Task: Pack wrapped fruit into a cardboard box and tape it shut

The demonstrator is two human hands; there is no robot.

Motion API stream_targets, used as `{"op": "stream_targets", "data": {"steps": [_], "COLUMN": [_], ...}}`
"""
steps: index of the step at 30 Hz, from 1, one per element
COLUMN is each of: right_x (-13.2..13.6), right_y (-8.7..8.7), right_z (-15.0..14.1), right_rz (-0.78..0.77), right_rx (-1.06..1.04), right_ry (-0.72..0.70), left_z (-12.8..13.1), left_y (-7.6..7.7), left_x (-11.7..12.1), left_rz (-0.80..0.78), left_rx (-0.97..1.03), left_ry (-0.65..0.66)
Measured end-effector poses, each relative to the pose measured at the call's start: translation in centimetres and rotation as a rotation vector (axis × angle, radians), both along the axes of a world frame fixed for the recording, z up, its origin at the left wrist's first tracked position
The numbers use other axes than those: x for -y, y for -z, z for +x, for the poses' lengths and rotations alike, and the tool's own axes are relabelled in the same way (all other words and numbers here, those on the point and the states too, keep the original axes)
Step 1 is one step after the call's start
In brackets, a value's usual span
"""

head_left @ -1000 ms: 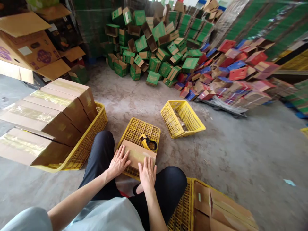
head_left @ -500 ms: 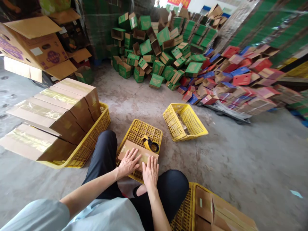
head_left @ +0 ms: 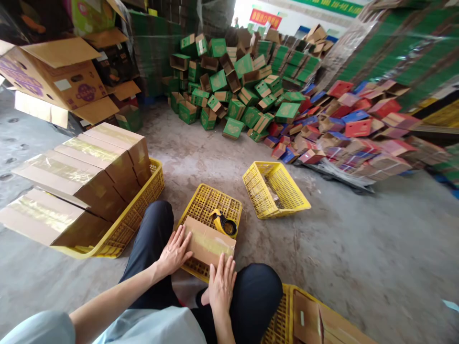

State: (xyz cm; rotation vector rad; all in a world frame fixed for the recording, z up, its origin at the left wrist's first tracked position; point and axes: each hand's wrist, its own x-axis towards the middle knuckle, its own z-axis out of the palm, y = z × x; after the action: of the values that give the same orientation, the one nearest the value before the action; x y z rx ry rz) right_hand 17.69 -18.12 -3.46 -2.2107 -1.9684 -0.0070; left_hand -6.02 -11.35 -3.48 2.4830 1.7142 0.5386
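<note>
A small brown cardboard box (head_left: 208, 240) with a strip of tape along its top rests on an upturned yellow plastic crate (head_left: 206, 197) between my knees. My left hand (head_left: 176, 251) lies at the box's left end, fingers spread and touching its edge. Against the near right corner of the box is my right hand (head_left: 222, 282), its fingers stretched out. Neither hand grasps anything. Just behind the box, a yellow and black tape dispenser (head_left: 224, 223) lies on the crate.
On the left, several taped cardboard boxes (head_left: 96, 148) stand in a yellow crate (head_left: 143, 196). Another yellow crate (head_left: 276, 188) sits tilted ahead on the right. A crate with flat cardboard (head_left: 337, 320) is by my right knee. Heaped green cartons (head_left: 229, 86) and red-blue cartons (head_left: 351, 119) lie beyond.
My left hand has slid from the box's top to its left end. My right hand has drawn back toward the near right corner, uncovering the taped top. The view has tilted slightly up.
</note>
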Motion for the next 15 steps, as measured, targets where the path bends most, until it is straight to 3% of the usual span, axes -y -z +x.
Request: {"op": "stream_targets", "data": {"steps": [7,11,15], "right_x": [-0.7,-1.3,-0.7], "right_y": [0.7,0.5,-0.2], "right_z": [-4.8,-6.2,-5.1], "right_rz": [0.036,0.059,0.024], "right_rx": [-0.055,-0.108,-0.089], "right_ry": [-0.246,-0.256,-0.274], "left_z": [3.6,3.4,2.1], "left_y": [0.7,0.6,0.5], "left_x": [2.4,2.3,2.2], "left_rz": [-0.051,-0.094,-0.129], "left_rx": [-0.009,-0.015,-0.031], "left_ry": [0.126,0.208,0.205]}}
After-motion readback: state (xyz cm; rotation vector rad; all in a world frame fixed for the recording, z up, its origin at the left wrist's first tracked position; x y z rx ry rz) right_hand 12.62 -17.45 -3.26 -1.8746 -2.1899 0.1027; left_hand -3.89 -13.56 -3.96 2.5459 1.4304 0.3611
